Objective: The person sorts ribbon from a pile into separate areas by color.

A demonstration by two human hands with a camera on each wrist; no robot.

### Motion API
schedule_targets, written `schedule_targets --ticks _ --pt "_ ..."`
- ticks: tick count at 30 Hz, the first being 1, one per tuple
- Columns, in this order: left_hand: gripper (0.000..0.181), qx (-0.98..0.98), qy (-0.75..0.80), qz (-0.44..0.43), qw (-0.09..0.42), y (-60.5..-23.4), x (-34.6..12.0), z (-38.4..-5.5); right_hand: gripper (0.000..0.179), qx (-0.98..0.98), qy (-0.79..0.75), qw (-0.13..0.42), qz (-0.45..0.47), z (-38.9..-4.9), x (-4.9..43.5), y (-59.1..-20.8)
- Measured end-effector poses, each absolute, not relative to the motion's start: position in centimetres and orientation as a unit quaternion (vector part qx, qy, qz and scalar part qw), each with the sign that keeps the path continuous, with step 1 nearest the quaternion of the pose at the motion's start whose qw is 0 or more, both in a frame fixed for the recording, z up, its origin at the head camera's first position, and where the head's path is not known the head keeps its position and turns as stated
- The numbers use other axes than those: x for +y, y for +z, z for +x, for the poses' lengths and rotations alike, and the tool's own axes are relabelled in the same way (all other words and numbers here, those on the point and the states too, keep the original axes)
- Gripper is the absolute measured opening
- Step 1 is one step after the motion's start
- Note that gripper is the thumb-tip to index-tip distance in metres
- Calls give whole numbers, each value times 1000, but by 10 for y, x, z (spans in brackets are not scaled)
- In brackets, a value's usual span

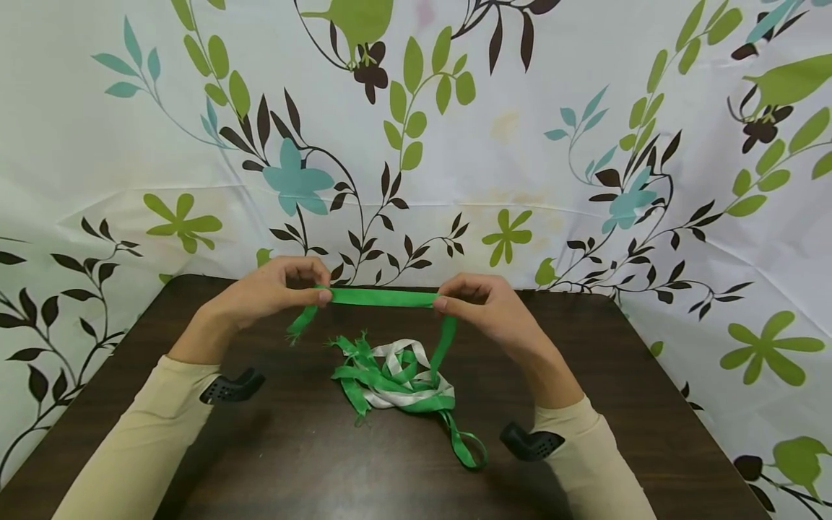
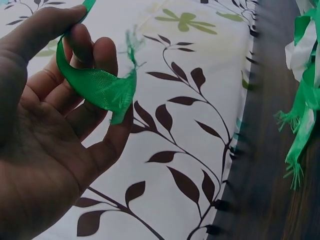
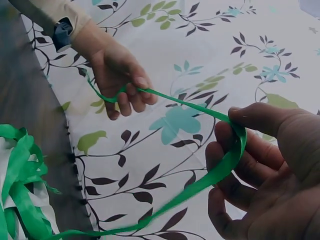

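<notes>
Hanging beyond the tangled ribbons point(image 1: 404, 370) is leaf-patterned cloth point(image 1: 494, 159).

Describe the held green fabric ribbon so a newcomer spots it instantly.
On the dark brown table lies a tangled pile of green and white fabric ribbons. Above the table, the left hand and right hand pinch a flat green ribbon. Only it is lifted and stretched straight.

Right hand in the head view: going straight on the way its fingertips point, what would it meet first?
Apart from the green ribbon it pinches, the right hand would probably meet the left hand first; depth is unclear.
</notes>
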State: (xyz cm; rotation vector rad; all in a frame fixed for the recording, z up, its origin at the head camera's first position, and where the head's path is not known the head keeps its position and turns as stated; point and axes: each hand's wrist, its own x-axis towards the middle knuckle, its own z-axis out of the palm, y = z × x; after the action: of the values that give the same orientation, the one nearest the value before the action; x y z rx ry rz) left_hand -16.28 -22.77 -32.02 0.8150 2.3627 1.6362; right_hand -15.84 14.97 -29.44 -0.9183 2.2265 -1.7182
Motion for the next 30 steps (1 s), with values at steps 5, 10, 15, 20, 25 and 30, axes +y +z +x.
schedule_targets --ticks 5,10,15,20,25,30 --pt "16 777 567 263 79 -326 -235 -168 16 756 -579 85 -293 -160 156 -294" --pt "13 766 582 261 73 -329 -242 -173 17 761 -579 79 -281 -164 163 -293" --pt "11 754 598 263 74 -336 -251 -179 17 759 -586 77 -274 -169 170 -295" --pt "12 755 606 243 66 -347 -261 -184 18 757 -590 77 -269 -174 175 -297" --pt "19 766 606 205 61 -355 -268 -187 18 750 -600 78 -268 -177 180 -297" --pt "20 767 614 176 61 -362 -276 -191 16 744 -603 83 -275 -178 185 -295"
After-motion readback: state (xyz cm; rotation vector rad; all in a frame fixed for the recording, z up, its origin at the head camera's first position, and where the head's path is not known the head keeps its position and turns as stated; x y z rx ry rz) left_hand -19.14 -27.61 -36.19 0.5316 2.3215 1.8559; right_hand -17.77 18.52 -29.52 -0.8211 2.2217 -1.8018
